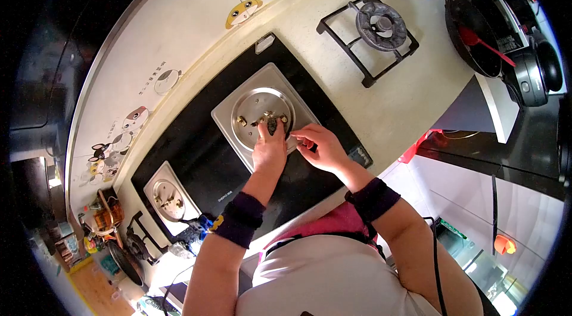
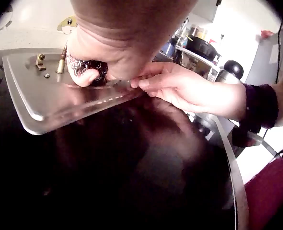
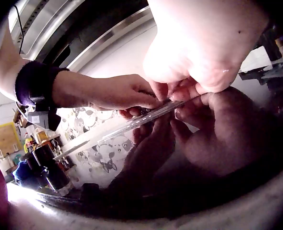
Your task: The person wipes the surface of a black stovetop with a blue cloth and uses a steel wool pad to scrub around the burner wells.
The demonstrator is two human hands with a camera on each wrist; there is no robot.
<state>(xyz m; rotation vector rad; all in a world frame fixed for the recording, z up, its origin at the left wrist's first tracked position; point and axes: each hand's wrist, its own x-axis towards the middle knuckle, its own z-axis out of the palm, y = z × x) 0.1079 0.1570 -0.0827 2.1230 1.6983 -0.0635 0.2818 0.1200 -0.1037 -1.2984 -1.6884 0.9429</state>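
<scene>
The left hand (image 1: 271,152) grips a dark, shiny scouring ball (image 1: 272,125) against the round recess of a steel burner plate (image 1: 238,137) set in the black hob. In the left wrist view its curled fingers press the scouring ball (image 2: 103,72) low on the metal. Beside it, the right hand (image 1: 322,148) has its bent fingertips at the plate's near right edge, thumb and finger pinching the rim. The right wrist view shows the right hand (image 3: 199,62) close to the left hand (image 3: 108,91) along that edge. Small brass burner parts (image 1: 241,120) stand in the recess.
A second steel plate (image 1: 183,211) lies at the hob's left end. On the counter behind, to the right, sit a black pot stand (image 1: 367,82) and a burner ring (image 1: 381,25). A black pan (image 1: 473,36) with a red utensil (image 1: 485,45) is at the far right.
</scene>
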